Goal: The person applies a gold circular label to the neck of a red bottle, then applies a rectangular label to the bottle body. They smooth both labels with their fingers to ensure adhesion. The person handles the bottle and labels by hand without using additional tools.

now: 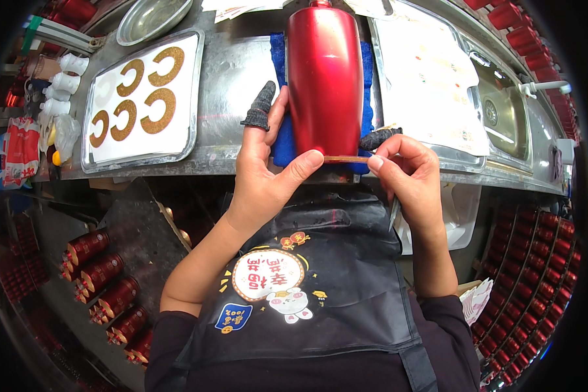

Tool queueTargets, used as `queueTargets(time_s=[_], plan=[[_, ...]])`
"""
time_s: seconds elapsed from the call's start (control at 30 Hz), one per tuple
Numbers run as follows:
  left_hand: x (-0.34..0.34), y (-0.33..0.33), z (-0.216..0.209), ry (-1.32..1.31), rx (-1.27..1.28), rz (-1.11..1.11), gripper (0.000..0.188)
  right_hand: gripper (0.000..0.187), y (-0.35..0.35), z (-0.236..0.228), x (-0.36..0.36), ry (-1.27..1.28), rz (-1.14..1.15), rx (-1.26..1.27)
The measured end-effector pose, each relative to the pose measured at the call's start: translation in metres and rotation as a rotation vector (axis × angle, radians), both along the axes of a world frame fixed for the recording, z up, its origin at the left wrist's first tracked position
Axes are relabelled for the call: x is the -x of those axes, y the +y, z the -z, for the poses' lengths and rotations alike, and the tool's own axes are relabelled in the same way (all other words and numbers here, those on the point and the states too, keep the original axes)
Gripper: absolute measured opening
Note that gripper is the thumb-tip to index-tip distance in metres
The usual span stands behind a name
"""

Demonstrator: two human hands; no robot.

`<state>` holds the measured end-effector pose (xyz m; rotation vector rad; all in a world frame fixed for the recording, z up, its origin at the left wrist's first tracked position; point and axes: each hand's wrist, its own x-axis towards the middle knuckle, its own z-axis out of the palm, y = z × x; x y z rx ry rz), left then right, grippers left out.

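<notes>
A glossy red bottle (326, 78) lies on a blue cloth (283, 149) at the table's near edge, its neck pointing away from me. My left hand (258, 173) grips its left side near the base, with the thumb at the bottom edge and a black finger cover on one finger. Across the bottle's base runs a thin brownish-gold strip (346, 159). At its right end, my right hand (415, 179) is closed in a pinch on the strip. One right finger, also in a black cover, rests against the bottle's right side.
Left of the bottle, a metal tray (195, 85) holds several gold C-shaped pieces on white sheets. A steel bowl (151, 23) sits behind it. Printed sheets (431, 85) lie on the right, beside a sink (503, 98). Red bottles (114, 294) stand below left; more line the right.
</notes>
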<state>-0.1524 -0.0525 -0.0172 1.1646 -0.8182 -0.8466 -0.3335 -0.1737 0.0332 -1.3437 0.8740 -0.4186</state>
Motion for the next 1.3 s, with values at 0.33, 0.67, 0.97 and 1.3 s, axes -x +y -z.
queueTargets(time_s=[0.33,0.67,0.97,1.3], plan=[[-0.002,-0.001,0.0,-0.006,-0.029,-0.002,0.087,0.011,-0.001,0.003,-0.002,0.004,-0.006,0.009],[-0.006,0.002,-0.004,0.09,0.0,0.024,0.07,0.012,-0.005,0.002,0.0,0.021,-0.033,-0.01],[-0.001,-0.002,-0.006,-0.089,-0.037,0.001,0.081,0.013,-0.006,0.005,-0.001,0.01,-0.035,-0.011],[-0.01,0.025,-0.007,-1.037,-0.024,-0.081,0.037,0.013,-0.005,0.011,-0.001,-0.006,-0.032,0.025]])
